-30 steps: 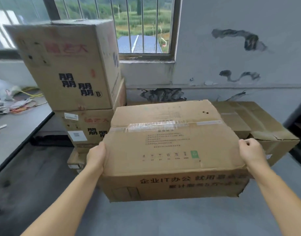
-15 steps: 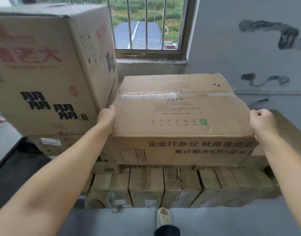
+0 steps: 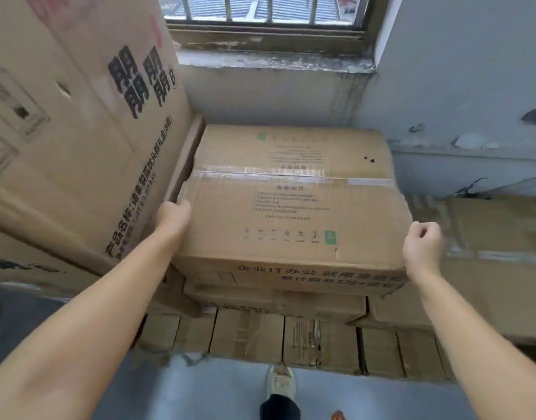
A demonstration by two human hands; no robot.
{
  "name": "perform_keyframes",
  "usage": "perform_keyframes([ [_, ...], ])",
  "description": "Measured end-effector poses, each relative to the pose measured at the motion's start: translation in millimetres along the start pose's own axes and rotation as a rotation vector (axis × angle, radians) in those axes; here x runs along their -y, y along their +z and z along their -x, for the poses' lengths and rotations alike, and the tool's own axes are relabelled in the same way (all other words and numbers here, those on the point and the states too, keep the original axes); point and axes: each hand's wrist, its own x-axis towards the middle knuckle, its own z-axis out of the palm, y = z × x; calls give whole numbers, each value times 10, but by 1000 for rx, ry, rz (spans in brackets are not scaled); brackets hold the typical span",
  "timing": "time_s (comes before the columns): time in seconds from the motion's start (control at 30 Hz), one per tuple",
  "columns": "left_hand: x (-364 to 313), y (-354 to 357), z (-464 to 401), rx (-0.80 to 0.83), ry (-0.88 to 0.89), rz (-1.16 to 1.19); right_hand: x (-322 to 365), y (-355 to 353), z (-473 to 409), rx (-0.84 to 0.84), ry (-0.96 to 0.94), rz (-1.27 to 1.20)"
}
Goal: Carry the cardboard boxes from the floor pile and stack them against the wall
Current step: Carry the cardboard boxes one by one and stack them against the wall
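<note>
Item, nearest: your shoe on the grey floor, toe toward the stack.

Item: row of small cartons, bottom course, with a flatter carton over it.

Item: your left hand, fingers curled onto the left top edge of the taped box, squeezed against the tall printed box beside it. Your right hand, fingers loosely curled, lies against the right near corner; whether it grips, you cannot tell.

Item: the taped box lies straight ahead between both hands, equally near each, apparently resting on the stack. Its long axis runs left to right, parallel to the wall; printed front faces you, tape seam crosswise.

Item, farthest: wall and barred window. The box's far edge looks close to the wall; any gap is hidden.
</note>
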Motion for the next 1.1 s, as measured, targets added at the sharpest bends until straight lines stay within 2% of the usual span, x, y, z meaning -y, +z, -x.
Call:
perform_keyframes([
  [0.13,165,162,-71,33,-21,-184,-250,243,115,22,46,4],
  [0.23,234,277,-58,-2,-15,-295,-340,276,174,23,60,15],
  [0.4,257,328,-47,-37,3,-338,-337,255,196,41,81,52],
  [0.63,406,263,25,5,1,-399,-422,212,323,59,105,83],
  [0.83,466,277,112,0,40,-337,-421,160,304,137,114,137],
  [0.97,555,146,264,46,216,-241,-309,5,328,246,126,182],
  [1.1,596,-136,547,68,439,-28,-133,-277,597,306,-48,221],
])
